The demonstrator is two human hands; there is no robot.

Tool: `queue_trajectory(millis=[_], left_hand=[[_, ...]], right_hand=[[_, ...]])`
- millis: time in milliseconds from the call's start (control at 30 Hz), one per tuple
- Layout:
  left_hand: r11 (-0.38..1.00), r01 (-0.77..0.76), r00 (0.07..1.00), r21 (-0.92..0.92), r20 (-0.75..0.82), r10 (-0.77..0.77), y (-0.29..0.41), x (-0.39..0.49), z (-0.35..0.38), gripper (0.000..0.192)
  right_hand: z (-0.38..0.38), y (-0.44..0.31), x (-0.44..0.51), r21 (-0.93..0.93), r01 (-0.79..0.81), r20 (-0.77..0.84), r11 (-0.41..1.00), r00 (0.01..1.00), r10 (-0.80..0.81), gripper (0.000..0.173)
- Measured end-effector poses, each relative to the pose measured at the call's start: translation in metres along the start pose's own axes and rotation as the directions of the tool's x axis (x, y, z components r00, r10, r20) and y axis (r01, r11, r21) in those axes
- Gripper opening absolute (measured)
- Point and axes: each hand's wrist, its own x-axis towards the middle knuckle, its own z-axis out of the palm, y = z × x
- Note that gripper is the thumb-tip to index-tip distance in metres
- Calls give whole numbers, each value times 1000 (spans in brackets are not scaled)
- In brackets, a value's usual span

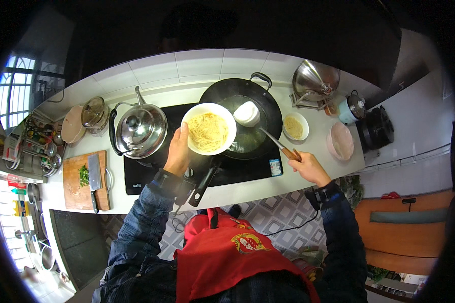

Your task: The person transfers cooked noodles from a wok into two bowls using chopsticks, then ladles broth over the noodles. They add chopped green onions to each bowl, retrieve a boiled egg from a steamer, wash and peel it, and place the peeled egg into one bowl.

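Note:
My left hand (178, 151) grips the left rim of a white bowl (231, 133) holding noodles (207, 132), tilted over the left part of a black wok (267, 110). My right hand (309, 166) is closed around the wooden handle of a metal kitchen utensil (275, 140), whose shaft slants down into the wok. A bright white rounded shape (247, 113) lies beyond the shaft's end; whether it is the utensil's head I cannot tell. Greenish liquid (250, 139) fills the wok's bottom. The wok's long handle (204, 185) points toward me.
A steel kettle (141, 130) stands left on the black cooktop (246, 178). Further left, a cutting board (74, 193) bears a cleaver (94, 172) and chopped greens (84, 176). Right of the wok are a small noodle bowl (306, 127), a pink bowl (340, 142) and a steel lid (314, 79) on a rack.

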Motion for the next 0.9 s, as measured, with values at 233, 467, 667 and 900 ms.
queue_trajectory(millis=[233,467,667,900], left_hand=[[1000,-5,999,-30,-37,4,14,-12,-15,53],[1000,18,996,-12,-84,-19,17,-14,-14,55],[1000,17,999,-20,-44,-18,10,-7,-8,56],[996,42,999,77,-25,-40,-6,11,-4,58]], right_hand=[[17,13,31,43,-105,123,994,987,99,28],[20,17,36,296,-225,231,928,960,159,19],[2,1,12,358,-176,199,917,974,109,19],[-36,-40,-19,357,-120,170,926,983,62,17]])
